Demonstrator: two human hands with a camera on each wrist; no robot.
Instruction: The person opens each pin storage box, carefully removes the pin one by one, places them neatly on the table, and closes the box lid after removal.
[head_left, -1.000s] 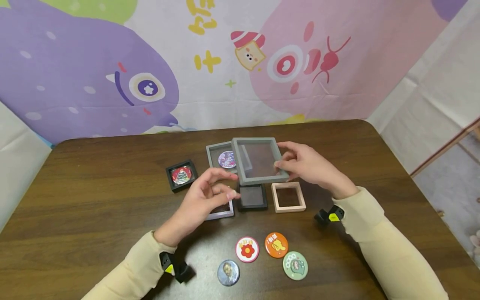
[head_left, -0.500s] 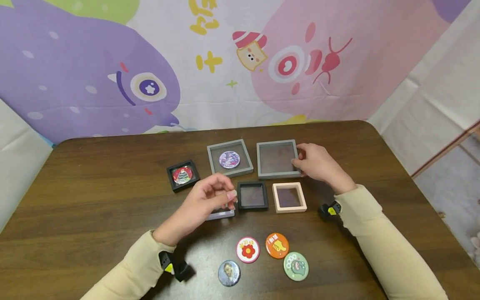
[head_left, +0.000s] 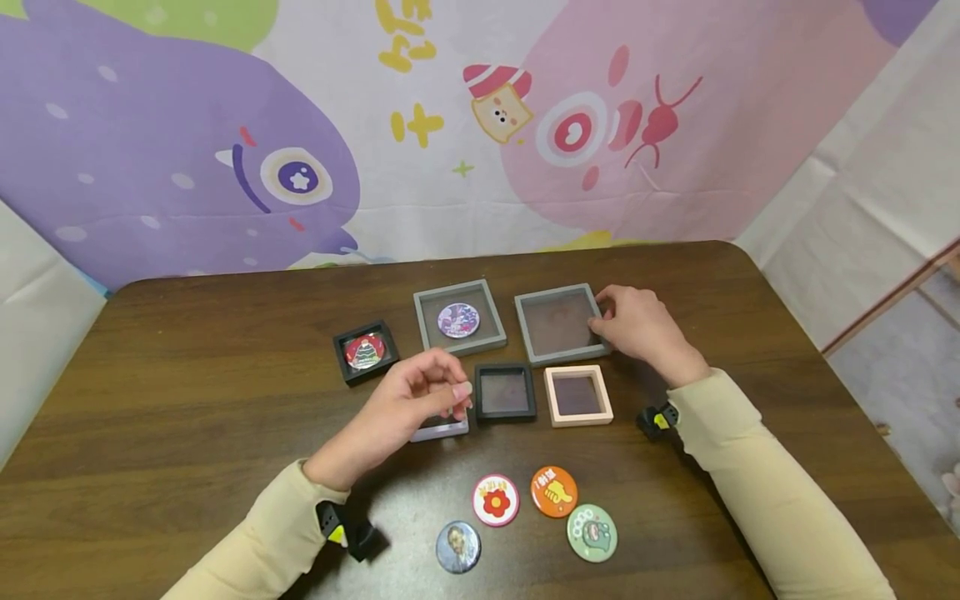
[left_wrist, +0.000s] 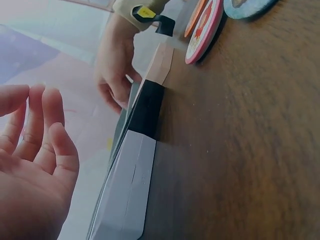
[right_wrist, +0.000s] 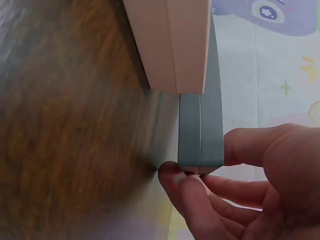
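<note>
Presently, the right hand (head_left: 637, 321) pinches the right edge of a large gray frame (head_left: 558, 325), which lies on the table (head_left: 225, 433) beside a second gray frame (head_left: 496, 310). One second ago it is up in the air and tilted; now it is down and turned slightly, so I judge that its place is being adjusted. The left hand (head_left: 393, 408), with loosely bent fingers and nothing visible in it, hangs over a lilac frame (head_left: 444, 429). Near these, a black frame (head_left: 504, 392) and a peach frame (head_left: 581, 417) stand side by side. All frames are square, with smooth, plastic-looking sides and clear middles. Closer to the person, four badges (head_left: 495, 500) are round and shiny, on brown wood grain.
</note>
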